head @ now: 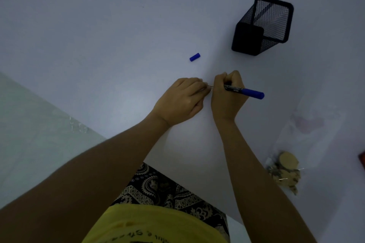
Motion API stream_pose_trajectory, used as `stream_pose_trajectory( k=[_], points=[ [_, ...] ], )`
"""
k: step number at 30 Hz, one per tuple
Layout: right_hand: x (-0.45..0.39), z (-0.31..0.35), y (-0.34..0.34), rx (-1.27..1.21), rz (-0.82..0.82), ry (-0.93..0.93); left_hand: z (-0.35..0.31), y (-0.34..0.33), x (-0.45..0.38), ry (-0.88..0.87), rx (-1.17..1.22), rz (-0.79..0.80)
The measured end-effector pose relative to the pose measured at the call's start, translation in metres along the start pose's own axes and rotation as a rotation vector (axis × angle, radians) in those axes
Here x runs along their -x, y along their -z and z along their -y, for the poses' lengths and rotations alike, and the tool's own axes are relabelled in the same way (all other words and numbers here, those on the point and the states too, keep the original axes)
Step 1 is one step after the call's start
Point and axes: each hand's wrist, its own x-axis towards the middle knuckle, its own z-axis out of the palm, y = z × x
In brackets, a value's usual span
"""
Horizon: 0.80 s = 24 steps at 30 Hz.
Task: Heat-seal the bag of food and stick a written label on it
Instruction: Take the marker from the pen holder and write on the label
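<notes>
Food inside clear bag

Looks like a plain desk or worktable setup, home or small office; cannot tell which. Dim lighting. Bare white tabletop filling most of the view. Black mesh pen holder standing at far right, office-style stationery. Loose blue marker cap lying near it, blue-ended marker in use. Pale greenish floor visible past the table edge at left. Casual clothing: yellow shirt, patterned trousers.
</notes>
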Motion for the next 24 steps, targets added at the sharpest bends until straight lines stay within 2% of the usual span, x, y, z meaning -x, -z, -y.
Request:
stream_pose_trajectory(
  k=[24],
  points=[
    [0.0002,0.0052,-0.0001,-0.039,-0.022,-0.016,0.0002,-0.0002,0.0003,-0.002,-0.006,-0.001]
  ],
)
